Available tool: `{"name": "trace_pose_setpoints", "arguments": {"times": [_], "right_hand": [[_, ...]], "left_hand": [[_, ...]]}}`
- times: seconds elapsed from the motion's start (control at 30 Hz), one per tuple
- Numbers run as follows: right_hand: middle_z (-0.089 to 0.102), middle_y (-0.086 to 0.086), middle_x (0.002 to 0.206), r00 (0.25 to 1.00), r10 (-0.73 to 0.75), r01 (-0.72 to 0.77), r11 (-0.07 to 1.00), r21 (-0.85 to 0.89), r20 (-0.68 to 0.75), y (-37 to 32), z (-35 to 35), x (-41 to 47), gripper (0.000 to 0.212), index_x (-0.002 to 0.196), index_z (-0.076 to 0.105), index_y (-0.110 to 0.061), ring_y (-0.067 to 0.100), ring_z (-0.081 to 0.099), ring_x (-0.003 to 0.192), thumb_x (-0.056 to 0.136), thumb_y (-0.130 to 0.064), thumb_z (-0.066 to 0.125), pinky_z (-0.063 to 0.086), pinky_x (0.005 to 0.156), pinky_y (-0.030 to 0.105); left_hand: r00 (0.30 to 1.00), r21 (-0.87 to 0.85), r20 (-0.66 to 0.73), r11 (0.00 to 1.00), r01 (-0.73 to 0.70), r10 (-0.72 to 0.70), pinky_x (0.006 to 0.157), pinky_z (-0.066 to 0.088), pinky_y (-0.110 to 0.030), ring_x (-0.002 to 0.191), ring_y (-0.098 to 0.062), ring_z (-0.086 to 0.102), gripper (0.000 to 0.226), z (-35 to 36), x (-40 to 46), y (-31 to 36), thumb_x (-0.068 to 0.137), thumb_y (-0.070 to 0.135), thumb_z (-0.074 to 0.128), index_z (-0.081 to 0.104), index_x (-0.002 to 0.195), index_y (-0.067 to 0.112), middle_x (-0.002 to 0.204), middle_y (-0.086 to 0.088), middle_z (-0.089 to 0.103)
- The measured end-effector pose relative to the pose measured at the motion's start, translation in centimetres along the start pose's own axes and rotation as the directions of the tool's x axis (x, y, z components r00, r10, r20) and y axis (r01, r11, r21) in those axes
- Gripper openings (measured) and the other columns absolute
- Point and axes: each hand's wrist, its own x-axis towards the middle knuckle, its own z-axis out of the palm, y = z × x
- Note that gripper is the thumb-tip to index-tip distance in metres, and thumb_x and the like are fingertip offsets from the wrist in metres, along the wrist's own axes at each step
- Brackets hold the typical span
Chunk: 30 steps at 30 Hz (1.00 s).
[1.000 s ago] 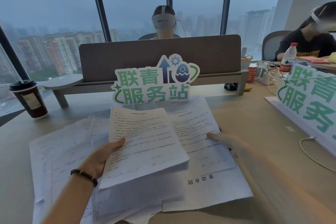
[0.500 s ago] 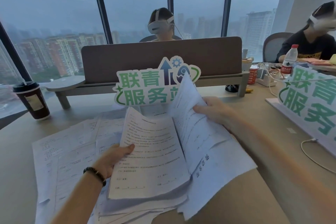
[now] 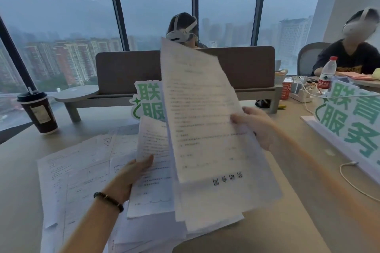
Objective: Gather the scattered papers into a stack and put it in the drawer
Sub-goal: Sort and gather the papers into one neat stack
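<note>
Room: high office with floor-to-ceiling windows (image 3: 61,26) onto grey towers; two people in headsets sit at the far side and far right.
Surface: pale wooden desk (image 3: 308,201), with a grey divider screen (image 3: 127,72) across its far edge.
Papers: loose sheets (image 3: 78,170) lie fanned over the near left of the desk, overlapping and not squared; more lie under the held bundles at near centre.
Left hand (image 3: 127,176): grips a bundle (image 3: 152,170) by its left edge, thumb on top, fingers hidden beneath; a dark bead bracelet sits on the wrist.
Right hand (image 3: 257,127): pinches a raised sheaf (image 3: 199,119) at its right edge, tilted up towards the camera and blurred.
Progress: gathering looks roughly midway. Two bundles are in hand but not yet merged, and the sheets on the left are not yet collected.
Left to do: join the bundles, pick up the rest, square the stack, stow it.
Drawer: not in view.
Other items: lidded coffee cup (image 3: 38,112) far left; green-lettered sign (image 3: 148,100) behind the papers, a second sign (image 3: 353,121) right; water bottle (image 3: 327,76) and white cable (image 3: 353,183) at right.
</note>
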Motion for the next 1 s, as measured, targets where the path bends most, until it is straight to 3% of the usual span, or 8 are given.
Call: {"name": "trace_pose_setpoints", "arguments": {"times": [0.07, 0.13, 0.27, 0.43, 0.53, 0.7, 0.8, 1.0], "right_hand": [[0.074, 0.011, 0.112, 0.999, 0.049, -0.050, 0.997, -0.055, -0.012, 2.8, 0.2, 0.2, 0.025, 0.119, 0.063, -0.005, 0.029, 0.071, 0.102, 0.093, -0.008, 0.064, 0.055, 0.095, 0.048], [0.066, 0.009, 0.121, 0.994, 0.105, -0.107, 0.992, -0.068, -0.027, 4.8, 0.7, 0.2, 0.025, 0.119, 0.058, -0.009, 0.027, 0.063, 0.110, 0.095, -0.004, 0.062, 0.048, 0.103, 0.045], [0.060, 0.010, 0.124, 0.983, 0.173, -0.176, 0.983, -0.051, -0.067, 7.5, 2.1, 0.5, 0.022, 0.116, 0.056, -0.007, 0.030, 0.058, 0.117, 0.095, -0.004, 0.061, 0.044, 0.108, 0.047], [0.069, 0.014, 0.116, 0.964, 0.265, -0.258, 0.953, 0.157, -0.031, 9.0, 3.8, 0.0, 0.013, 0.109, 0.057, -0.015, 0.033, 0.067, 0.107, 0.097, -0.016, 0.062, 0.053, 0.096, 0.053], [0.072, 0.013, 0.108, 0.962, 0.272, -0.268, 0.944, 0.192, 0.005, 9.2, 4.8, -0.4, 0.007, 0.101, 0.062, -0.016, 0.032, 0.068, 0.098, 0.097, -0.011, 0.059, 0.055, 0.092, 0.051], [0.075, 0.007, 0.101, 0.981, 0.149, -0.129, 0.980, 0.150, -0.128, 8.4, 4.9, -0.5, 0.016, 0.103, 0.064, -0.020, 0.031, 0.072, 0.094, 0.091, -0.009, 0.066, 0.059, 0.086, 0.053], [0.075, 0.009, 0.100, 0.988, 0.032, -0.008, 0.988, 0.153, -0.153, 7.3, 4.9, -0.9, 0.007, 0.100, 0.065, -0.017, 0.031, 0.073, 0.089, 0.095, -0.012, 0.063, 0.061, 0.079, 0.054], [0.075, 0.003, 0.102, 0.953, -0.229, 0.242, 0.969, 0.046, -0.200, 4.9, 4.5, -2.3, 0.006, 0.103, 0.062, -0.020, 0.026, 0.073, 0.091, 0.099, -0.020, 0.059, 0.060, 0.079, 0.055]], "left_hand": [[1.000, -0.075, 0.005, 0.997, 0.022, -0.021, 0.063, 0.063, -0.043, 0.080, -0.035, 0.075, 0.039, 0.5, 0.2, 0.1, 0.092, 0.028, 0.063, 0.064, 0.120, 0.001, 0.106, -0.023, 0.074], [1.000, -0.074, 0.002, 0.997, -0.002, 0.002, 0.057, 0.063, -0.038, 0.075, -0.031, 0.076, 0.033, 1.3, 0.0, 0.4, 0.096, 0.031, 0.059, 0.066, 0.115, 0.005, 0.099, -0.020, 0.076], [0.997, -0.029, 0.028, 0.997, -0.074, 0.075, 0.058, 0.062, -0.037, 0.078, -0.032, 0.076, 0.033, 2.6, 0.1, 0.7, 0.095, 0.041, 0.056, 0.066, 0.114, 0.015, 0.102, -0.016, 0.077], [0.989, -0.016, 0.078, 0.992, -0.125, 0.126, 0.067, 0.063, -0.040, 0.095, -0.033, 0.074, 0.028, 4.1, 0.2, 0.9, 0.099, 0.028, 0.054, 0.066, 0.119, 0.014, 0.110, -0.016, 0.075], [0.993, 0.072, 0.051, 0.991, -0.111, 0.107, 0.069, 0.063, -0.037, 0.088, -0.030, 0.076, 0.020, 4.5, 0.4, 0.9, 0.096, 0.010, 0.057, 0.069, 0.111, 0.007, 0.108, -0.020, 0.075], [0.992, 0.139, 0.061, 0.984, -0.114, 0.106, 0.077, 0.062, -0.049, 0.089, -0.039, 0.074, 0.027, 5.0, 0.3, 1.4, 0.090, -0.003, 0.053, 0.064, 0.113, 0.005, 0.100, -0.018, 0.077], [0.979, 0.162, 0.065, 0.966, -0.200, 0.191, 0.085, 0.059, -0.053, 0.096, -0.035, 0.073, 0.028, 5.9, -0.1, 2.1, 0.088, 0.004, 0.063, 0.065, 0.115, 0.010, 0.106, -0.012, 0.077], [0.934, 0.134, -0.057, 0.929, -0.344, 0.354, 0.083, 0.060, -0.052, 0.095, -0.032, 0.074, 0.016, 7.0, -0.8, 3.8, 0.093, 0.012, 0.065, 0.070, 0.108, 0.010, 0.103, -0.010, 0.077]]}}
